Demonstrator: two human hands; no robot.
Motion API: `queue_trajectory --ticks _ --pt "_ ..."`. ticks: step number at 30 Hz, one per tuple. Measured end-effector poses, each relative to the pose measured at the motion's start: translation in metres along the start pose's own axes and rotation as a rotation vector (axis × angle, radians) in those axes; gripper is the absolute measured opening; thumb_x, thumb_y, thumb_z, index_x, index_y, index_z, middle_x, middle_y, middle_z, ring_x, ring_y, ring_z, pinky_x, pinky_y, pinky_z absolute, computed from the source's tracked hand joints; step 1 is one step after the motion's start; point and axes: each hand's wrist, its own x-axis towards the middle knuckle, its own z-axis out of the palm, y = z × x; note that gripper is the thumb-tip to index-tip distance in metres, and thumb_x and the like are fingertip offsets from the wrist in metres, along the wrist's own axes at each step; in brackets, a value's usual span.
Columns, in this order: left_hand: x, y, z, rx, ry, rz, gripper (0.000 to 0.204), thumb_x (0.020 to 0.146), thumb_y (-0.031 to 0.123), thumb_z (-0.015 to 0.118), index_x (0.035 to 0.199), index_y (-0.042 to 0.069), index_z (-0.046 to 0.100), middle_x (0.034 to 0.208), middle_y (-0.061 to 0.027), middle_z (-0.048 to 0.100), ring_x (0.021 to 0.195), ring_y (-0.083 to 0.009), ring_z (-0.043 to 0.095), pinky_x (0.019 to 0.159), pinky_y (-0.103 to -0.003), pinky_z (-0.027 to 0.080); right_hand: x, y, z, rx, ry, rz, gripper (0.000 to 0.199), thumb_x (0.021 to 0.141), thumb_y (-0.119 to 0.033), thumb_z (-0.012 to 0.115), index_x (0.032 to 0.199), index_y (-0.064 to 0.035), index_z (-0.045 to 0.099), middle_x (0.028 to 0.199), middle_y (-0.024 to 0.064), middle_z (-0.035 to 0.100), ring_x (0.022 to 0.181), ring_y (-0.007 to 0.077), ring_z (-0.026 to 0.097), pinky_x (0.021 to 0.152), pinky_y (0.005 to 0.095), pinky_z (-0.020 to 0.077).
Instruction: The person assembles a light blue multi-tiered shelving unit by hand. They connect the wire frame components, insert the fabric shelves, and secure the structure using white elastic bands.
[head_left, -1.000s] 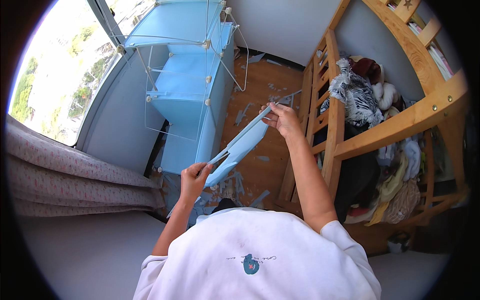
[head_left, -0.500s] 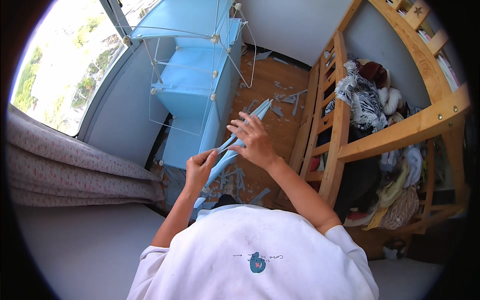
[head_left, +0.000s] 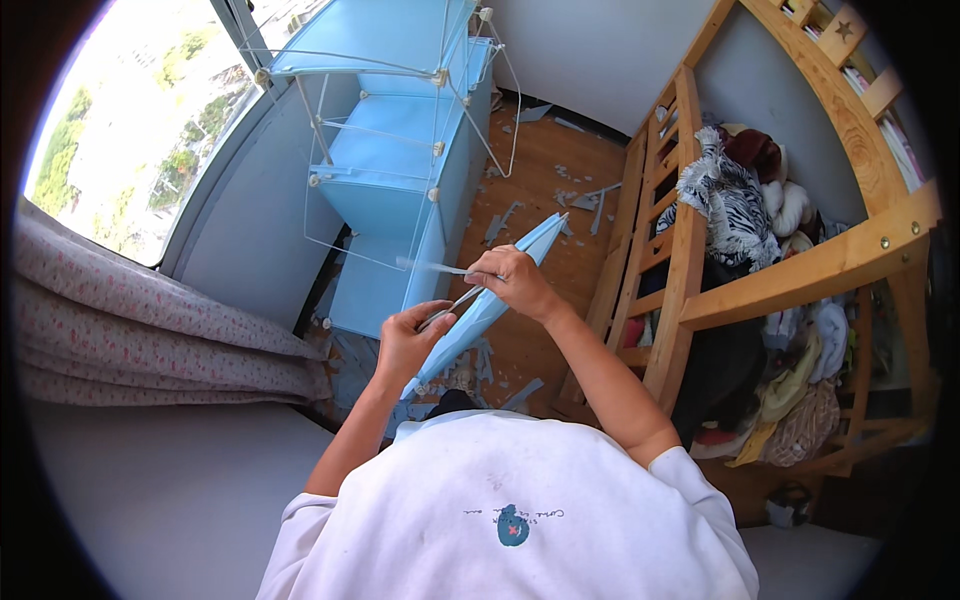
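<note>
above wood floor point(head_left: 560, 190), both hands, left hand point(head_left: 408, 340), right hand point(head_left: 512, 280), gripping blue panel point(head_left: 490, 305)

Sunlit window point(head_left: 120, 150), wooden floor point(head_left: 545, 180)

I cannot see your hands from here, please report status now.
Left hand and right hand both grip the long folded light-blue fabric panel. Thin metal rod alongside. Nothing between the hands.

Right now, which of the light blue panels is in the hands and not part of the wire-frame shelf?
The long folded blue panel, slanting between the left hand and right hand. The other panels sit fixed in the wire-frame shelf by the window.
</note>
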Motion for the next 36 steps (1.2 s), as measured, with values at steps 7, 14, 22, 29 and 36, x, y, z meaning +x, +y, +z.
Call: queue_trajectory --ticks 7,14,22,29,36 --pt "-0.001 -0.001 0.008 0.178 0.018 0.081 0.018 0.083 0.014 0.062 0.094 0.001 0.067 0.067 -0.0089 0.064 0.059 -0.0084 0.055 0.053 -0.026 0.044 0.008 0.024 -0.005 0.687 0.403 0.403 0.021 0.09 -0.017 0.053 0.08 -0.0007 0.061 0.059 0.0003 0.051 0.047 0.0062 0.044 0.046 0.024 0.0404" --pt "-0.003 -0.003 0.006 0.174 0.062 0.106 0.016 0.083 0.013 0.063 0.092 0.0 0.067 0.063 -0.0098 0.062 0.055 -0.0091 0.052 0.05 -0.026 0.042 0.018 0.056 -0.04 1.342 0.672 0.562 0.022 0.091 -0.024 0.052 0.087 -0.0029 0.054 0.061 -0.003 0.04 0.046 0.0045 0.031 0.04 0.0183 0.026" --pt "-0.013 -0.014 -0.012 0.19 0.06 0.13 0.012 0.081 0.009 0.064 0.089 0.0 0.067 0.06 -0.0084 0.059 0.052 -0.0084 0.049 0.048 -0.025 0.039 0.008 0.109 -0.107 1.518 0.93 0.525 0.022 0.094 -0.025 0.046 0.09 -0.0047 0.052 0.061 -0.0025 0.04 0.046 0.0055 0.03 0.039 0.0189 0.0233" --pt "-0.02 -0.02 -0.023 0.151 0.046 0.195 0.01 0.081 0.006 0.063 0.088 0.0 0.067 0.062 -0.0053 0.061 0.052 -0.0063 0.049 0.047 -0.021 0.038 0.005 0.13 -0.146 1.357 1.03 0.649 0.022 0.095 -0.025 0.043 0.09 -0.006 0.053 0.061 -0.0017 0.041 0.043 0.0058 0.03 0.037 0.0186 0.0232" --pt "-0.034 -0.047 -0.063 0.125 0.03 0.158 0.009 0.08 0.004 0.063 0.086 -0.002 0.067 0.062 -0.0036 0.06 0.053 -0.0042 0.047 0.047 -0.02 0.036 -0.021 0.165 -0.218 0.929 1.144 0.614 0.019 0.093 -0.023 0.048 0.092 -0.006 0.056 0.063 -0.0014 0.045 0.044 0.0056 0.034 0.037 0.0186 0.0236"
